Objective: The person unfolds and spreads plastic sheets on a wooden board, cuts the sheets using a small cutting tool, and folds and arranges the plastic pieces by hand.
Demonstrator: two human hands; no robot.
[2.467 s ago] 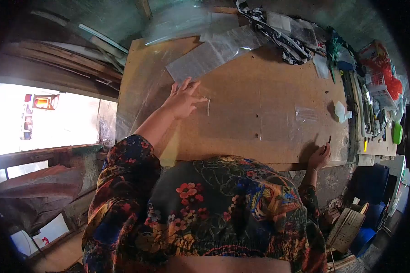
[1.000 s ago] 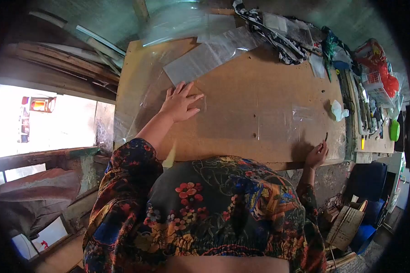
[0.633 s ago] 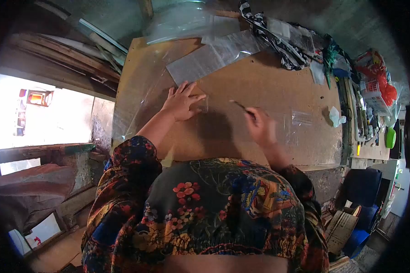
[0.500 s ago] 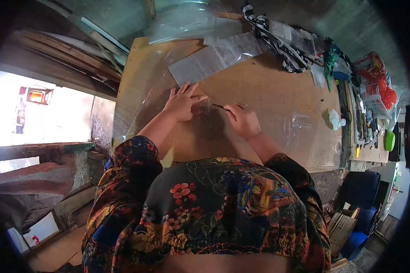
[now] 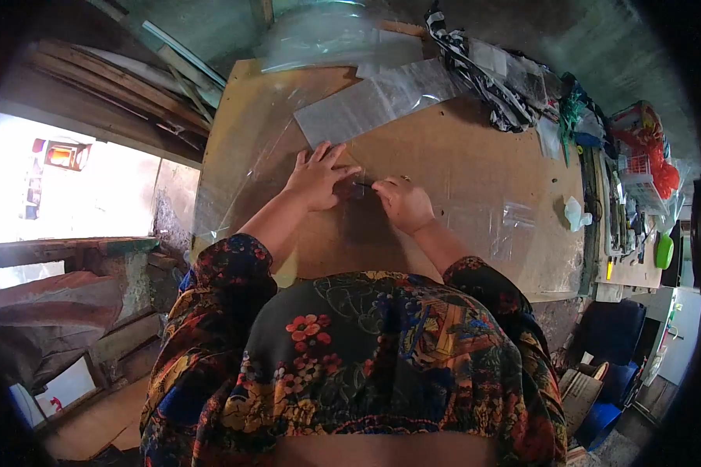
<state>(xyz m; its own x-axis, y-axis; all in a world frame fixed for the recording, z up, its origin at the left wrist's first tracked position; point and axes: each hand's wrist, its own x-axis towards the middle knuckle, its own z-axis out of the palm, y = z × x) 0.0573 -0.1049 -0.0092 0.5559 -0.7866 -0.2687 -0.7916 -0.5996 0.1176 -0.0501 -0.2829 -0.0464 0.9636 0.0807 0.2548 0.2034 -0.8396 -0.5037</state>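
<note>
Right hand (image 5: pixel 406 205) moved left, tool (image 5: pixel 365 184) barely visible.

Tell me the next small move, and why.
Probably guide the thin dark tool gently along the board beside the left hand: that hand lies spread there, and the right hand holds the tool pointing towards it. Whether the tool touches the board is unclear.

The thin dark tool (image 5: pixel 364 184) — too small to identify — is partly hidden.

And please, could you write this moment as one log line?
left hand: palm down over board; right hand: holding thin dark tool; plastic strip: beyond left hand
</note>
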